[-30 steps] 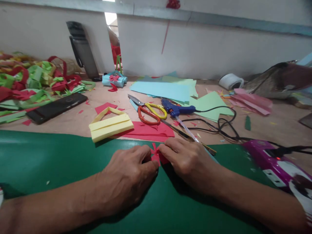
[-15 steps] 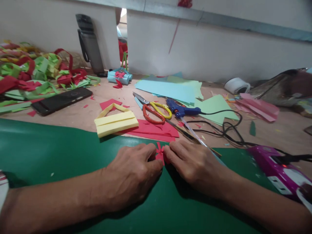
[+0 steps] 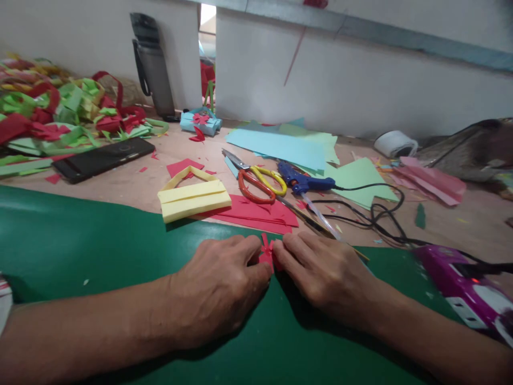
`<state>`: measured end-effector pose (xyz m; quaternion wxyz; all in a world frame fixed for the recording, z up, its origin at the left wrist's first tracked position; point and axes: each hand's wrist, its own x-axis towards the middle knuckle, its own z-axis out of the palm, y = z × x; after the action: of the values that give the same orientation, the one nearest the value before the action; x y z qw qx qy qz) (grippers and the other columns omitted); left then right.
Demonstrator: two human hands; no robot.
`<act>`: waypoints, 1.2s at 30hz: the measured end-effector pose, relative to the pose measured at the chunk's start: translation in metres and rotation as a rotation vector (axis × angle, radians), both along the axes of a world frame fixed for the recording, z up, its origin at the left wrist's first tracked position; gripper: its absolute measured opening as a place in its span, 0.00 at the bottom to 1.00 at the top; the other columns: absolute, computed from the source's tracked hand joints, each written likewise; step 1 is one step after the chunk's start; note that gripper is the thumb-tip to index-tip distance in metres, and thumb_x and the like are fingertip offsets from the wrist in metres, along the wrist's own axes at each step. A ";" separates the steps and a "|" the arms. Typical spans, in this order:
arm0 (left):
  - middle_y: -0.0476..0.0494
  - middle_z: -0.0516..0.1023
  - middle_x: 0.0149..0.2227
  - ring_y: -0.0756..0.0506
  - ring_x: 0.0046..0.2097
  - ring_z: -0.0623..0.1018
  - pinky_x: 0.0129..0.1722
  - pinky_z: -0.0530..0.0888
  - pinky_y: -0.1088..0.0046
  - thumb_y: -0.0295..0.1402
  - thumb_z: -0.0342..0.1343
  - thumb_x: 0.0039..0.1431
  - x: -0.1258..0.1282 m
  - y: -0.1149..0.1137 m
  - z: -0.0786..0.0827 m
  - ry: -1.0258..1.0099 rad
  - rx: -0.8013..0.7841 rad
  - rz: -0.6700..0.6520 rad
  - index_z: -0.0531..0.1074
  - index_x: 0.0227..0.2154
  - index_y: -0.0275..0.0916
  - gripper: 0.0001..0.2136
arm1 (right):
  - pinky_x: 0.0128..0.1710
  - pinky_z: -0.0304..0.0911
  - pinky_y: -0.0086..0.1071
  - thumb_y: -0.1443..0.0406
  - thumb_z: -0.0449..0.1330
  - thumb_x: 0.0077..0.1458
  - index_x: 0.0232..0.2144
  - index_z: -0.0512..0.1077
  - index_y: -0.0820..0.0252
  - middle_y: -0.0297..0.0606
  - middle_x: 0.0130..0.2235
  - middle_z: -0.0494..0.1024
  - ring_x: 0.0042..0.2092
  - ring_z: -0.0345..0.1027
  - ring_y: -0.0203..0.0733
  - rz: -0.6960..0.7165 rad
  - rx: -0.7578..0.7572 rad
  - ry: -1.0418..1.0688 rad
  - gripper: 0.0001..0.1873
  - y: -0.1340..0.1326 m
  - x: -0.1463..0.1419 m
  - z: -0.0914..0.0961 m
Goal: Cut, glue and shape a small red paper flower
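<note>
Between my two hands is a small red paper flower (image 3: 266, 251) with narrow petals, held just above the green mat (image 3: 132, 251). My left hand (image 3: 228, 283) pinches its left side between thumb and fingers. From the other side, my right hand (image 3: 320, 267) grips the flower with curled fingers, which cover part of it. Just beyond my hands lie a folded yellow paper bag (image 3: 195, 201) with a handle and some red paper sheets (image 3: 260, 213). Scissors (image 3: 256, 184) with one red and one yellow handle rest behind them, beside a blue glue gun (image 3: 304, 181).
A purple power strip (image 3: 449, 278) sits at right, with a black cable (image 3: 372, 211) looping toward it. A phone (image 3: 104, 159), a dark bottle (image 3: 154, 69) and heaped paper strips (image 3: 76, 107) are at left. Behind lie a blue paper bag (image 3: 200, 123) and coloured sheets (image 3: 280, 144).
The view has shifted slightly, so the background things appear a little further right. Both hands keep their hold on the red flower, with hardly any movement of the fingers.
</note>
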<state>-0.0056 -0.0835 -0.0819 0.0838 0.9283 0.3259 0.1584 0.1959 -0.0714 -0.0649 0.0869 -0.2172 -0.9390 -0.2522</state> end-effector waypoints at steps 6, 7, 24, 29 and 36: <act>0.49 0.63 0.28 0.50 0.26 0.60 0.22 0.50 0.71 0.29 0.47 0.61 0.000 0.000 0.001 -0.005 0.003 0.006 0.67 0.28 0.39 0.08 | 0.25 0.54 0.35 0.75 0.52 0.55 0.31 0.74 0.69 0.43 0.25 0.69 0.27 0.60 0.44 -0.003 0.012 0.004 0.10 -0.002 0.001 0.001; 0.49 0.63 0.28 0.50 0.26 0.60 0.22 0.50 0.71 0.29 0.47 0.61 -0.001 -0.001 0.000 -0.004 0.006 0.006 0.67 0.28 0.39 0.07 | 0.25 0.54 0.35 0.75 0.52 0.55 0.31 0.74 0.69 0.43 0.25 0.69 0.27 0.60 0.44 -0.006 0.013 0.001 0.10 -0.002 0.000 0.001; 0.48 0.63 0.29 0.50 0.26 0.59 0.22 0.50 0.70 0.29 0.47 0.60 0.000 0.000 0.001 0.020 -0.007 0.003 0.68 0.29 0.39 0.06 | 0.27 0.57 0.36 0.74 0.51 0.56 0.31 0.75 0.71 0.43 0.23 0.69 0.27 0.61 0.44 -0.004 0.026 0.003 0.12 -0.002 -0.002 0.002; 0.48 0.63 0.28 0.49 0.26 0.59 0.23 0.51 0.70 0.28 0.47 0.60 -0.001 -0.001 0.002 0.017 -0.016 0.005 0.67 0.28 0.39 0.06 | 0.26 0.57 0.36 0.75 0.52 0.55 0.29 0.75 0.69 0.43 0.23 0.69 0.27 0.61 0.45 -0.007 0.031 -0.013 0.11 -0.001 -0.003 0.003; 0.48 0.63 0.28 0.50 0.26 0.59 0.22 0.50 0.70 0.28 0.47 0.60 -0.001 -0.001 0.003 0.011 -0.002 0.005 0.68 0.28 0.39 0.07 | 0.26 0.58 0.36 0.75 0.52 0.54 0.29 0.75 0.70 0.44 0.23 0.70 0.27 0.62 0.46 -0.001 0.025 -0.017 0.11 0.000 -0.005 0.002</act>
<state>-0.0066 -0.0848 -0.0793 0.0828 0.9282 0.3287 0.1532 0.1913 -0.0716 -0.0627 0.0812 -0.2146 -0.9364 -0.2657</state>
